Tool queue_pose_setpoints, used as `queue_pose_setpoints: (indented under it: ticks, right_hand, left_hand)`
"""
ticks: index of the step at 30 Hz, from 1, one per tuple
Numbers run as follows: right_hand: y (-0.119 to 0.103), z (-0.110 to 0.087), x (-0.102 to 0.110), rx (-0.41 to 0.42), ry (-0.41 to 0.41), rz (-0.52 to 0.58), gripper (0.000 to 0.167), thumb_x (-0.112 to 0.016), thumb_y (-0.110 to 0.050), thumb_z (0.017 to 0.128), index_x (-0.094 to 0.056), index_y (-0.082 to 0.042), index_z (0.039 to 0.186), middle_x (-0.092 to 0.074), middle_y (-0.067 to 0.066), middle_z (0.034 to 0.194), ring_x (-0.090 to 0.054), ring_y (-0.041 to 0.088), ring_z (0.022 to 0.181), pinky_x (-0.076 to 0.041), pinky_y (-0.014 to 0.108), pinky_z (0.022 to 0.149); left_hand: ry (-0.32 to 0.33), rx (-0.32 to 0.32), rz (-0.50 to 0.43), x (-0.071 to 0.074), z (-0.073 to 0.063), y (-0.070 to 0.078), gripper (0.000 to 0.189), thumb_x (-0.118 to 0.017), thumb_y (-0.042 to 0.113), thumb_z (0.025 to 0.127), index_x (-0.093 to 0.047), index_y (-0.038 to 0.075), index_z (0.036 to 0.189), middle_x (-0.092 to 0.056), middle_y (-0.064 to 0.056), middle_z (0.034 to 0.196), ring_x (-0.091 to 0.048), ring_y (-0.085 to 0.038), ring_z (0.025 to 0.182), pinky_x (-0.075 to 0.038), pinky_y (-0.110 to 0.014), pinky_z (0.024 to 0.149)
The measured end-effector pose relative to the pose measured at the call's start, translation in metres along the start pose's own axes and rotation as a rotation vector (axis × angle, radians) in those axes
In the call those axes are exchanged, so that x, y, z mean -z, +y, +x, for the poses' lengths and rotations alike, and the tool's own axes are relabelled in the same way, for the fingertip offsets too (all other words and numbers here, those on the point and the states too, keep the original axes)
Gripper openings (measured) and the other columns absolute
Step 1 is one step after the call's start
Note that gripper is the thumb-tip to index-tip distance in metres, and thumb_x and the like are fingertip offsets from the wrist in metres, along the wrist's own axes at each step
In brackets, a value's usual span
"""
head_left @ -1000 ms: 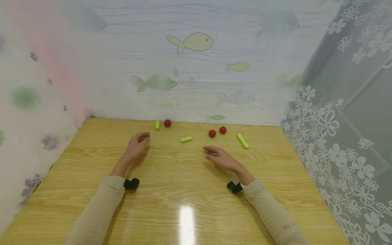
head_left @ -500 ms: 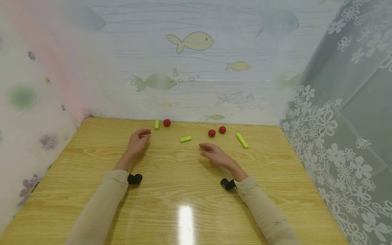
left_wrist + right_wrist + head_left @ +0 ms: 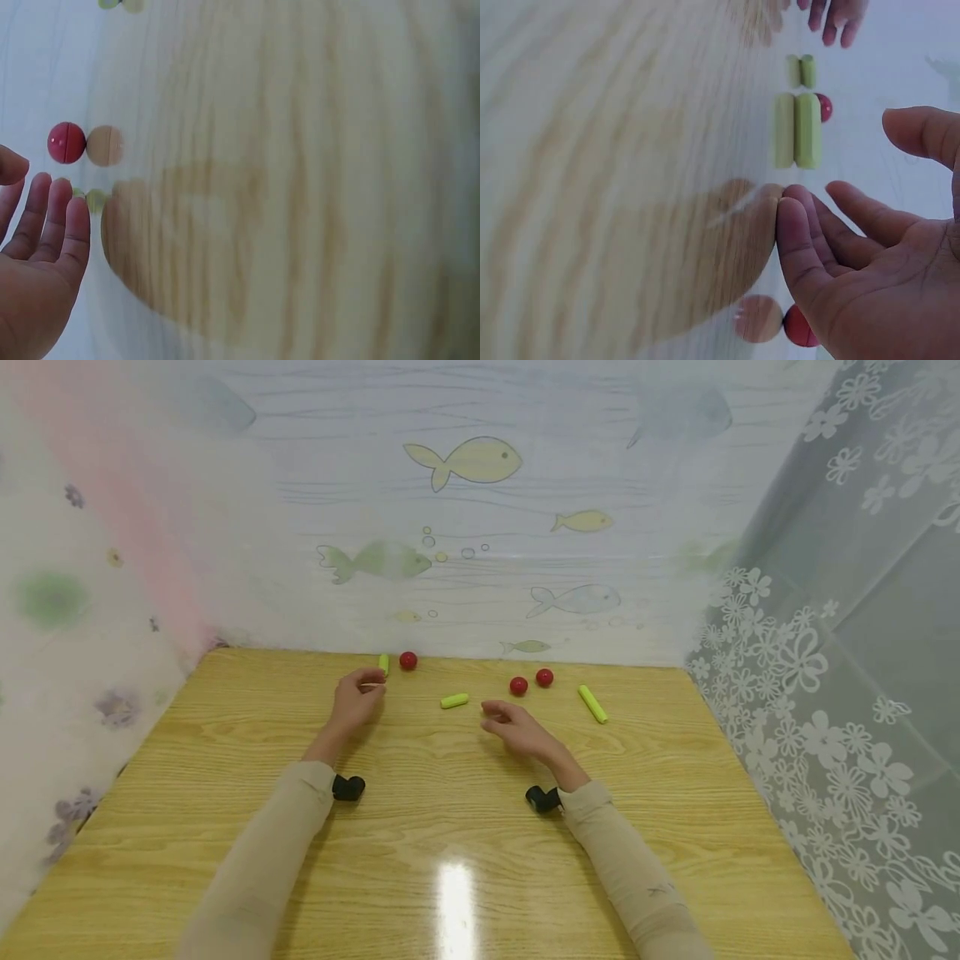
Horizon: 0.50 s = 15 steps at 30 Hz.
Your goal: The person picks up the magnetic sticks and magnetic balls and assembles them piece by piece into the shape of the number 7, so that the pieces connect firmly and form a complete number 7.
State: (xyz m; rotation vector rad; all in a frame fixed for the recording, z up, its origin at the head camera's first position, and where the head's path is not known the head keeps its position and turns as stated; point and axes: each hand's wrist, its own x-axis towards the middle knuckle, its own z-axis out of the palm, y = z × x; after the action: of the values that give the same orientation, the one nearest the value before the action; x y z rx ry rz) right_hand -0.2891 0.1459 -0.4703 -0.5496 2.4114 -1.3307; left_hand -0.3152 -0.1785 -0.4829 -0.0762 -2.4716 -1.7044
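My left hand (image 3: 358, 700) hovers low over the wooden table, fingers loosely bent and holding nothing. Its fingertips overlap a short yellow-green stick (image 3: 384, 662) near the back edge, partly hiding it. Just right of that stick lies a red ball (image 3: 408, 661), which the left wrist view shows beyond the fingers (image 3: 57, 214). My right hand (image 3: 519, 731), relaxed with nothing in its grasp, has its little-finger side down at the tabletop. A second yellow-green stick (image 3: 808, 131) lies ahead of its fingertips, and a red ball (image 3: 800, 328) is partly hidden behind the hand.
Behind the right hand sit two red balls, the farther one (image 3: 544, 677) slightly to the right. A longer yellow-green stick (image 3: 592, 704) lies at an angle right of them. A fish-patterned curtain (image 3: 472, 527) hangs along the back edge of the glossy table (image 3: 420, 827).
My left hand has moved forward and right, now covering part of the back-left stick. My right hand has slid left and slightly forward. The balls and sticks stay where they were.
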Motion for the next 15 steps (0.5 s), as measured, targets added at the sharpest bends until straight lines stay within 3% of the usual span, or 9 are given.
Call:
queue_pose_setpoints:
  ticks: [6,12,15]
  right_hand:
    - [0.001,0.008,0.001,-0.001,0.016,-0.018,0.052,-0.054,-0.022,0.107,-0.043,0.002,0.151,-0.050,0.020,0.151,-0.051,0.036,0.135,-0.045,0.048,0.110]
    - [-0.002,0.022,0.000,-0.004,0.027,-0.020,0.052,-0.058,-0.022,0.105,-0.045,0.000,0.151,-0.049,0.018,0.152,-0.052,0.035,0.133,-0.047,0.046,0.108]
    - [-0.002,0.031,-0.001,0.009,0.021,-0.042,0.052,-0.058,-0.021,0.105,-0.046,0.000,0.150,-0.050,0.018,0.152,-0.053,0.035,0.132,-0.048,0.045,0.107]
  left_hand:
    - [0.021,0.017,0.001,-0.011,0.008,0.003,0.036,-0.054,0.000,0.098,-0.058,-0.011,0.132,-0.062,-0.029,0.129,-0.062,-0.041,0.117,-0.052,-0.024,0.090]
    - [0.051,0.001,-0.037,-0.022,0.015,0.006,0.038,-0.056,0.001,0.098,-0.057,-0.010,0.135,-0.061,-0.028,0.131,-0.061,-0.041,0.118,-0.052,-0.034,0.097]
    - [0.067,0.020,-0.059,-0.027,0.017,0.009,0.040,-0.058,0.002,0.098,-0.057,-0.008,0.136,-0.059,-0.026,0.133,-0.061,-0.039,0.118,-0.052,-0.032,0.094]
